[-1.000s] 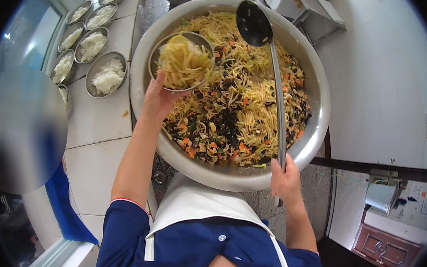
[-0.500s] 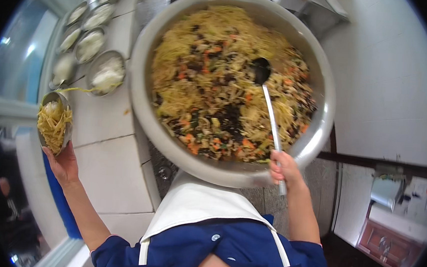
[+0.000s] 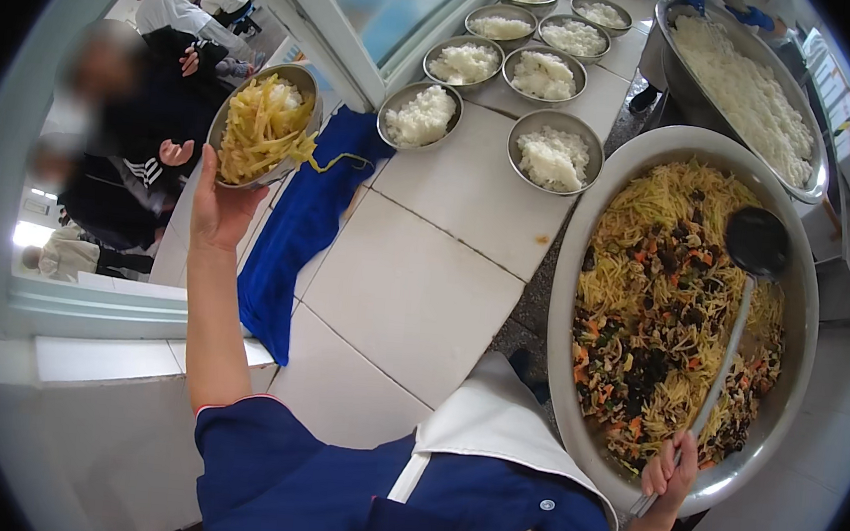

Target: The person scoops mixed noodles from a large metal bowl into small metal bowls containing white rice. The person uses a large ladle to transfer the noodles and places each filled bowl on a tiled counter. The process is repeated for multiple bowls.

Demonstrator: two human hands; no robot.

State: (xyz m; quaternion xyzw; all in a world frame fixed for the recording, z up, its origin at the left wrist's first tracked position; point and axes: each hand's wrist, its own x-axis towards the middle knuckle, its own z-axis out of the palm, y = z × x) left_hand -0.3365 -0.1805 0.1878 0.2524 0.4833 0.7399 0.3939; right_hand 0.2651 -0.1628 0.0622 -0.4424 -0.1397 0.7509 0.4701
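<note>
My left hand [image 3: 222, 212] holds up a metal bowl [image 3: 312, 85] from beneath, over the counter by the window opening. Shredded potato-like strips lie on rice inside it, and one long strand trails over its rim. In my right hand [image 3: 670, 470] is the handle of a ladle [image 3: 756, 242]. The ladle's dark round head rests on the food in a large metal basin [image 3: 564, 306], at the far right side. Yellow shreds, orange bits and dark pieces fill the basin.
Several metal bowls of rice, one nearest the basin [image 3: 554, 189], stand on the tiled counter [image 3: 416, 255]. A blue cloth [image 3: 293, 225] lies beside the window frame. Another large pan [image 3: 817, 182] holds rice at the far right. People [image 3: 126, 132] stand beyond the opening; blue-gloved hands [image 3: 754, 17] show at top right.
The view has swung left, so the basin now appears further right. My left hand still holds the filled bowl, now in front of the window opening. The ladle stays in my right hand.
</note>
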